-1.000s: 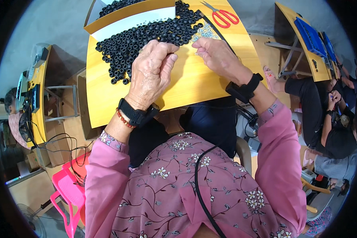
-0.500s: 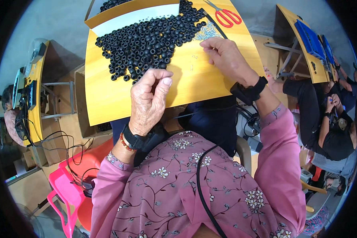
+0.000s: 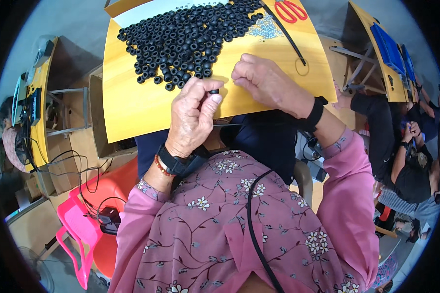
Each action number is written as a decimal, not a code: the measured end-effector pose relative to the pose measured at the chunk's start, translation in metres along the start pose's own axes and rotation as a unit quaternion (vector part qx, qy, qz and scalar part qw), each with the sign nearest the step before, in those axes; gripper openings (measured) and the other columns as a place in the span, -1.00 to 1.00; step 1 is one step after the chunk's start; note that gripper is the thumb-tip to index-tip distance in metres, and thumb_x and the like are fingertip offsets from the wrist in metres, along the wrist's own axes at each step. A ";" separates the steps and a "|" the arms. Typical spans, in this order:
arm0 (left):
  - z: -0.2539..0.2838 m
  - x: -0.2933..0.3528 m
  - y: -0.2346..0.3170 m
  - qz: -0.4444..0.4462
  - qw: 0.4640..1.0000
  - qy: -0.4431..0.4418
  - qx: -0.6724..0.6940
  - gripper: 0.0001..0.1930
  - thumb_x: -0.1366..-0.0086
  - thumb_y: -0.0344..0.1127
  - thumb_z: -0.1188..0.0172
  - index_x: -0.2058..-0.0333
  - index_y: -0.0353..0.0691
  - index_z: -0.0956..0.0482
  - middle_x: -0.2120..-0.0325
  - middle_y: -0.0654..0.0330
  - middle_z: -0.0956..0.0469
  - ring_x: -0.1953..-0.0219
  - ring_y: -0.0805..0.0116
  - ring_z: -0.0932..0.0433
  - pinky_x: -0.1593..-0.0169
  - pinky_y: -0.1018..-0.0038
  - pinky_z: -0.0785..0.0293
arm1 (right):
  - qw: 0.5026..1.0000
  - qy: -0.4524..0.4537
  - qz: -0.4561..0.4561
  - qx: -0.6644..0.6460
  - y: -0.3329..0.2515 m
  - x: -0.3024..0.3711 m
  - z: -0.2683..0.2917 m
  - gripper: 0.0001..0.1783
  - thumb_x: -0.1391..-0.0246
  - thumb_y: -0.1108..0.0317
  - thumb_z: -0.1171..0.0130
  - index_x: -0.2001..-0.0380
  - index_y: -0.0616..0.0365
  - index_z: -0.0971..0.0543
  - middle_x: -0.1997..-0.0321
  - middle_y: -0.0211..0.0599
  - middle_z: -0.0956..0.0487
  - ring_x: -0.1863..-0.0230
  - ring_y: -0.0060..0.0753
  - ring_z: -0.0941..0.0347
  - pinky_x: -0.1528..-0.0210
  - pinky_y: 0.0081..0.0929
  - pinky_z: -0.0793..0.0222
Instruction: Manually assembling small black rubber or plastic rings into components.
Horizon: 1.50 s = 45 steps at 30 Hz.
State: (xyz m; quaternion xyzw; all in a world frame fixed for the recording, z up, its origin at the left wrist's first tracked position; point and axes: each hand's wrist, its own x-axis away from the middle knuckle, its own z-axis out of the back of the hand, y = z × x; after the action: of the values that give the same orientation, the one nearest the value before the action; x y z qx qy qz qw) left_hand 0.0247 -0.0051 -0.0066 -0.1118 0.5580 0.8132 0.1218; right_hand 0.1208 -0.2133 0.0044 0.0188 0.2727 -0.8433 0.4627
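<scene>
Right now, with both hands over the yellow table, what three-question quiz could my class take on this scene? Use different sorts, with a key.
1. Which does the left hand pinch? A) a cable B) a small black piece C) a sheet of paper
2. True or false: the red-handled scissors lie to the right of the black pile.
3. Fill in: the tiny silvery pieces lie between the black pile and the ____.

Key: 1. B; 2. True; 3. thin black strip
</scene>
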 end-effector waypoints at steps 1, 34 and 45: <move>0.002 0.001 -0.004 0.010 0.999 0.006 0.034 -0.82 -0.34 -0.50 -0.17 0.11 -0.34 -0.59 0.38 0.25 -0.47 0.39 0.48 -0.43 0.28 0.55 -0.40 | 1.000 0.013 0.008 -0.022 0.003 0.001 -0.002 -0.86 -0.16 0.42 -0.22 0.25 0.23 -0.51 0.39 -0.22 -0.49 0.34 -0.18 -0.50 0.29 -0.33 -0.41; 0.010 0.011 -0.004 0.177 0.818 0.033 0.547 -0.79 -0.37 -0.45 -0.19 0.04 -0.31 -0.52 0.27 0.23 -0.59 0.30 0.52 -0.55 0.21 0.58 -0.54 | 0.937 0.072 -0.161 -0.303 -0.081 -0.019 0.011 -0.86 -0.20 0.55 -0.17 0.18 0.29 -0.61 0.42 -0.43 -0.59 0.46 -0.73 -0.47 0.41 -0.69 -0.40; 0.010 0.012 -0.006 0.192 0.848 0.007 0.493 -0.84 -0.36 -0.49 -0.17 0.10 -0.31 -0.54 0.27 0.17 -0.64 0.34 0.46 -0.63 0.28 0.53 -0.58 | 0.957 0.055 -0.119 -0.259 -0.074 -0.019 0.015 -0.89 -0.12 0.49 -0.22 0.27 0.26 -0.60 0.51 -0.24 -0.56 0.49 -0.45 -0.52 0.43 -0.51 -0.40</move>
State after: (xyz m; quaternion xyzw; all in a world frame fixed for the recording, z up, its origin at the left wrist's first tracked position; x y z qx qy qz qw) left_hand 0.0144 0.0076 -0.0118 0.0667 0.8969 0.4372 -0.0012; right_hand 0.0768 -0.1745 0.0553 -0.0882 0.5071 -0.7904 0.3321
